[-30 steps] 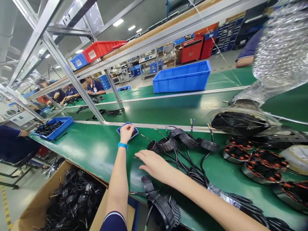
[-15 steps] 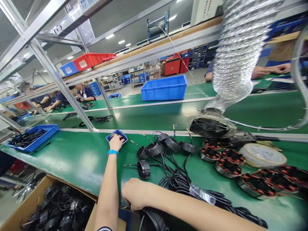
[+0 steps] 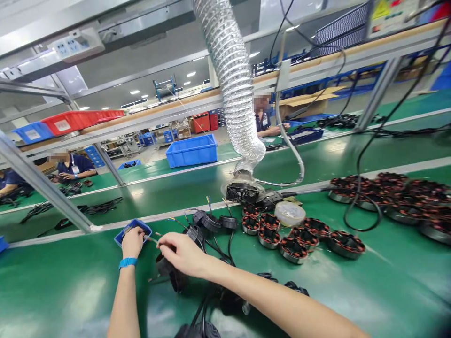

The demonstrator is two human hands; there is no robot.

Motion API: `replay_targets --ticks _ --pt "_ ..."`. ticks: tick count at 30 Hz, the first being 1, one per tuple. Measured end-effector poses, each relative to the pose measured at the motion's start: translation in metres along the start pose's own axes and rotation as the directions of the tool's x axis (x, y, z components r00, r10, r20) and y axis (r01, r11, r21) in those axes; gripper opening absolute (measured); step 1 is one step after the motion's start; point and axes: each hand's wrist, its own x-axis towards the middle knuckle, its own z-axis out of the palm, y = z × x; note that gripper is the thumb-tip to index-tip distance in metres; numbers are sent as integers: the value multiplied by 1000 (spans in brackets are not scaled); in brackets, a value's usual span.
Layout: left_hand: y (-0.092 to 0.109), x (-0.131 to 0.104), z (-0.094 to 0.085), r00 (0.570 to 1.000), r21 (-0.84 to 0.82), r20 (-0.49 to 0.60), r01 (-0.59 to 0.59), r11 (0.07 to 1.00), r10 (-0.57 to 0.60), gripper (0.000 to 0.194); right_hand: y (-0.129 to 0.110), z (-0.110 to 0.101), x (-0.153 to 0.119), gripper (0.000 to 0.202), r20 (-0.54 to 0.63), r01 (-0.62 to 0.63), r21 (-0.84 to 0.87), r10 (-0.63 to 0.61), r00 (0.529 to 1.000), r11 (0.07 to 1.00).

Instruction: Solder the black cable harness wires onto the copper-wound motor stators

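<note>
My left hand, with a blue band at its wrist, reaches into a small blue bin; its fingers are closed, and what they pinch is too small to make out. Just right of the bin, my right hand has its fingers closed around a thin cable end. Below that hand are black round housings, partly hidden. More black caps with upright coloured wires stand behind my right hand. Black cables run under my right forearm.
Copper-wound stator rings cover the green bench at right. A fan hangs from a silver duct. A clear round lid lies near it. A blue crate stands beyond; a person sits at far left.
The view has swung right. My right hand has come up from the bench's near edge to beside the small blue bin. My left hand remains at the bin.
</note>
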Motion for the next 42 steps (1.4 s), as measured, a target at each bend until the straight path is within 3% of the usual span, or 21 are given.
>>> replay_targets --ticks 3,6,12,16,19,22,27,30,36,42 --pt "0 2 3 1000 4 -28 -8 1000 9 18 20 -2 5 21 -224 -102 204 148 963 974" --pt "0 3 4 997 19 -73 -7 1000 8 22 33 -1 5 22 -327 -83 288 179 928 954" --pt "2 2 4 989 53 -138 -39 998 46 30 32 -9 1 28 -388 -9 350 153 909 937" --pt "5 0 4 984 61 -162 -63 996 72 34 33 -16 4 26 -402 -39 387 206 892 921" --pt "12 -1 1 975 62 -194 -101 993 111 35 34 -18 7 23 -363 -49 510 266 893 859" --pt "28 -7 -8 913 49 -327 -244 969 246 34 37 -16 8 22 -304 -65 594 299 905 801" --pt "70 -36 -30 682 78 -541 -543 836 493 27 40 -14 8 17 -363 -56 480 256 896 876" --pt "91 -54 -37 595 108 -546 -648 754 590 28 40 -16 7 19 -373 -80 450 268 888 890" --pt "103 -69 -41 529 67 -520 -758 649 671 26 40 -17 6 20 -360 -118 425 287 888 897" --pt "108 -65 -44 597 -194 -587 -760 621 547 21 43 -16 10 15 -379 -143 418 315 870 897"
